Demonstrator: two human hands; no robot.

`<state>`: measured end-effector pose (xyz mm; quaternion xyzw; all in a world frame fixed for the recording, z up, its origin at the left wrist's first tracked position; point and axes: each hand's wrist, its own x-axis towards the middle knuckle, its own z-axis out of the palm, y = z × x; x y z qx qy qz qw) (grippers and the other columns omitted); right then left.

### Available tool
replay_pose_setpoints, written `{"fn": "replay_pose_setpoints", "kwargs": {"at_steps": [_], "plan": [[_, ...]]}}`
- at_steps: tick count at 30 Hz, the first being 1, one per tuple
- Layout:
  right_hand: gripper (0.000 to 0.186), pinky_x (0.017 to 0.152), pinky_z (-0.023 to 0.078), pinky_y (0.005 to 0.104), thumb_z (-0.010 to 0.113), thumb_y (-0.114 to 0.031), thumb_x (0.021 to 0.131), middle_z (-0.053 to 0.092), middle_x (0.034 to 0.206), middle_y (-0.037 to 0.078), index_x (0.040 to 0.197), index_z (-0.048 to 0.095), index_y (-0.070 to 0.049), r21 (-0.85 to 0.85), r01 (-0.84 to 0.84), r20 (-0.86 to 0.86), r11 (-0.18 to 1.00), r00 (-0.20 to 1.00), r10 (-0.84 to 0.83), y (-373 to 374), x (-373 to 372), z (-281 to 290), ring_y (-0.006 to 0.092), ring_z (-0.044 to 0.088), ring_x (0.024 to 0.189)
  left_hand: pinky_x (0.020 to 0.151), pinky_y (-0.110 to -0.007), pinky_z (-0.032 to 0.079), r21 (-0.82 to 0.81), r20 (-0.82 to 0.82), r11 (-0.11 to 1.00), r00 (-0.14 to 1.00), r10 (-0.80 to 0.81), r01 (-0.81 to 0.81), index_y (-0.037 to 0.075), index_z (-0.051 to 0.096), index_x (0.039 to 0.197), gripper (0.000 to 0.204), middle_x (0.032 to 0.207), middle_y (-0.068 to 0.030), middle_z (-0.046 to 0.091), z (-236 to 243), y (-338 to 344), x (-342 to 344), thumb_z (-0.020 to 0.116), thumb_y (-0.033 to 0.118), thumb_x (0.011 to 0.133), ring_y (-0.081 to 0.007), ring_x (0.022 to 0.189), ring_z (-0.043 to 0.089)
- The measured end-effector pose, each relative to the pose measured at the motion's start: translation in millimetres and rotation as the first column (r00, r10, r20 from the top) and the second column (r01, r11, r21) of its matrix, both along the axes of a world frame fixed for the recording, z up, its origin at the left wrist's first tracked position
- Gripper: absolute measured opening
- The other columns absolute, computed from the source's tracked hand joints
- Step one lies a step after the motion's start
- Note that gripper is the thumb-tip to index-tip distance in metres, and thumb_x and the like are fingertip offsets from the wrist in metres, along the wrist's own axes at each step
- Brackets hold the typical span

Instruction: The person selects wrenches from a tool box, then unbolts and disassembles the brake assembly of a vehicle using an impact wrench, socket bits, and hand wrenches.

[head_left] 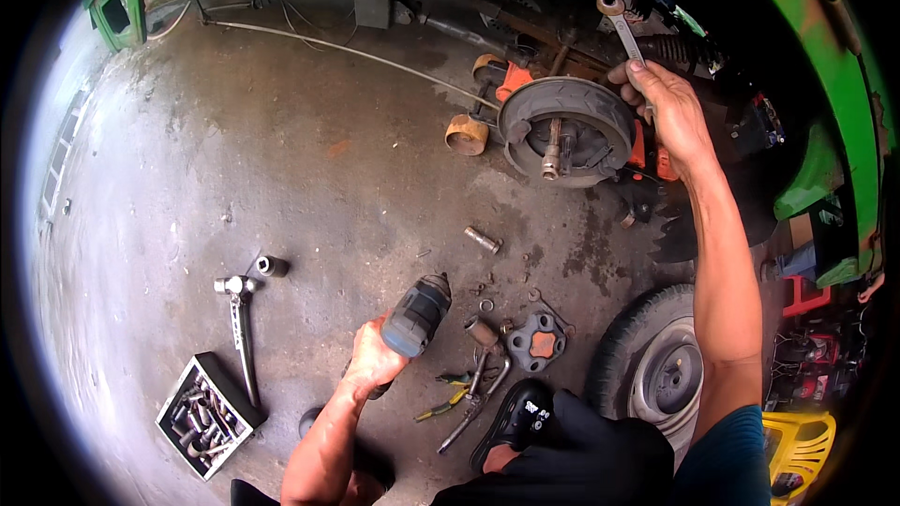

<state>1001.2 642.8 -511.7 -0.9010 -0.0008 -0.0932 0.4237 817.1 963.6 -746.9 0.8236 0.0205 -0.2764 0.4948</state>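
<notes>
My left hand (373, 356) is wrapped round the grip of a dark grey cordless impact driver (418, 316), held above the floor with its nose pointing away from me. My right hand (671, 105) is raised at the far right, closed on a metal wrench (623, 30) whose open jaw points up and away. Just left of that hand is a dark, round brake assembly (568, 112) with a bare axle stub (551, 155) sticking out of its middle. The wrench appears apart from it. My fingers hide the wrench's lower end.
An orange floor jack (514, 81) with yellowish wheels stands behind the brake assembly. On the floor lie a wheel (670, 370), a hub cap (538, 343), pliers (442, 403), a hammer (242, 319), a socket (272, 266) and a box of sockets (167, 417). Green bodywork (848, 84) curves along the right.
</notes>
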Motion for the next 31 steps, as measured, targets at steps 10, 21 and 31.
{"fn": "replay_pose_setpoints", "kwargs": {"at_steps": [10,21,31], "plan": [[0.031,0.069,0.044,0.0244,0.052,-0.030,0.095,0.062,0.080,0.003,0.101,0.061,-0.001,0.022,-0.130,-0.081,0.991,0.988,0.131,-26.9,49.7,-14.8,0.0091,0.055,0.074,0.077,-0.035,0.051,-0.213,0.378,0.969,0.925,-0.037,0.126,0.005,0.060,0.104,0.038,0.091,-0.0118,0.066,55.7,-63.5,38.8,0.070,0.017,0.069,-0.0256,0.082,0.064],[0.028,0.079,0.045,0.0270,0.056,-0.026,0.090,0.066,0.096,0.003,0.105,0.066,-0.004,0.000,-0.273,-0.461,0.962,0.854,0.242,-17.2,86.7,-28.7,0.0118,0.059,0.088,0.068,-0.041,0.051,-0.264,0.640,0.963,0.758,0.128,0.061,0.004,0.055,0.101,0.042,0.084,-0.0148,0.064,49.9,-112.3,75.1,0.073,0.021,0.067,-0.0349,0.077,0.064],[0.036,0.069,0.054,0.0234,0.060,-0.011,0.084,0.065,0.103,0.014,0.116,0.058,0.005,0.188,-0.318,-0.593,0.929,0.718,0.366,-28.6,102.2,-34.6,0.0125,0.064,0.083,0.079,-0.043,0.048,0.098,0.629,0.995,0.774,-0.079,0.022,0.002,0.046,0.121,0.066,0.097,-0.0202,0.062,81.1,-118.8,72.8,0.074,0.024,0.065,-0.0367,0.085,0.063]]}}
